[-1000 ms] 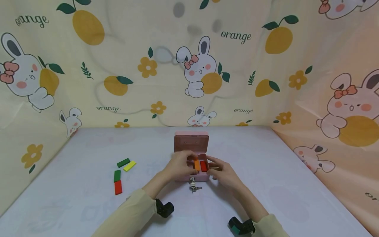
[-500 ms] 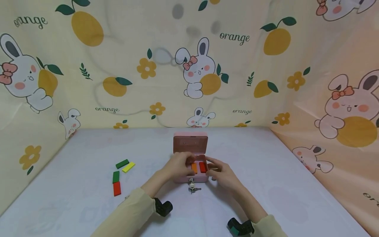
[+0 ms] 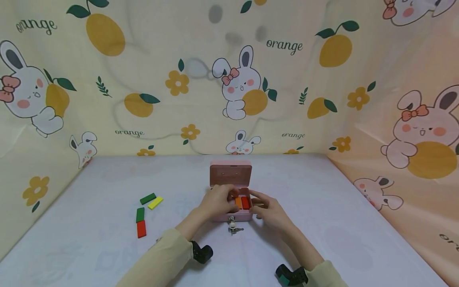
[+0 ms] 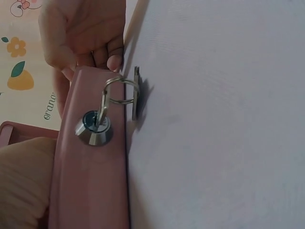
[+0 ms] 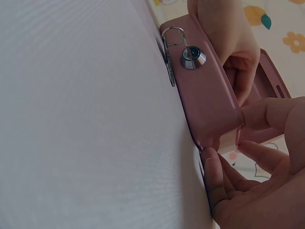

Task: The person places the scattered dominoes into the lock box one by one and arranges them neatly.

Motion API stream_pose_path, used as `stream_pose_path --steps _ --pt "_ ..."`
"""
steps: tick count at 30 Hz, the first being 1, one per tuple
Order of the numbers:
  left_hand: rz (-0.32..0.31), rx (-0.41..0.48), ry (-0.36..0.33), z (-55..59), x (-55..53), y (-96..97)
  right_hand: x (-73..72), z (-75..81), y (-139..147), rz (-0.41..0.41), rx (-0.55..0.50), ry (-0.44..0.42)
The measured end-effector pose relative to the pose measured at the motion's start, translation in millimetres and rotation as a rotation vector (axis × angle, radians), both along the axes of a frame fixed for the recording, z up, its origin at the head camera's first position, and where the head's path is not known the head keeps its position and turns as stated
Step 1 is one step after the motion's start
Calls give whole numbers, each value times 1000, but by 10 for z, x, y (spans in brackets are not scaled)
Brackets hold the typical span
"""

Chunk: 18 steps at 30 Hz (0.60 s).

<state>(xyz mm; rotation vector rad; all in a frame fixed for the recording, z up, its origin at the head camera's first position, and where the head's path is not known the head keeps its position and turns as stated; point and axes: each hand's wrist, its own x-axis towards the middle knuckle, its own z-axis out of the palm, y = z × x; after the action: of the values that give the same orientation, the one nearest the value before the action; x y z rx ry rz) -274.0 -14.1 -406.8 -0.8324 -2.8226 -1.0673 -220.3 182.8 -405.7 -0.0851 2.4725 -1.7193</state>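
A pink lockable cash box (image 3: 224,217) stands with its lid (image 3: 230,174) raised. My left hand (image 3: 216,199) reaches over its left side, with thumb and fingers curled inside at an orange block (image 3: 238,203). It appears to pinch that block, though the fingertips are partly hidden. A red block (image 3: 245,203) lies right beside the orange one. My right hand (image 3: 271,211) rests against the box's right side. In the right wrist view, the right thumb (image 5: 264,114) touches the upper front corner and other fingers lie along the side, loosely bent.
A key with a ring (image 4: 119,90) hangs from the lock (image 4: 94,128) on the box's front. Left of the box lie two green blocks (image 3: 148,199), a yellow block (image 3: 155,203) and a red block (image 3: 141,229). A patterned backdrop (image 3: 201,99) stands behind the white table (image 3: 305,175).
My left hand has lowered the orange block into the box, then shifted it right until it lies next to the red one. My right hand stays at the box's side.
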Motion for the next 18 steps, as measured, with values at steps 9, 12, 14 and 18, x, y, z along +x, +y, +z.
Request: stream_pose_path --steps 9,12,14,18 --pt "16 -5 33 -34 18 16 -2 -13 6 5 2 14" --pt "21 -8 44 -40 22 14 -2 -14 7 4 12 18" --pt "26 -9 46 -41 23 13 -4 -15 6 3 17 19" --pt "34 -12 50 -43 21 12 -7 -14 3 1 19 18"
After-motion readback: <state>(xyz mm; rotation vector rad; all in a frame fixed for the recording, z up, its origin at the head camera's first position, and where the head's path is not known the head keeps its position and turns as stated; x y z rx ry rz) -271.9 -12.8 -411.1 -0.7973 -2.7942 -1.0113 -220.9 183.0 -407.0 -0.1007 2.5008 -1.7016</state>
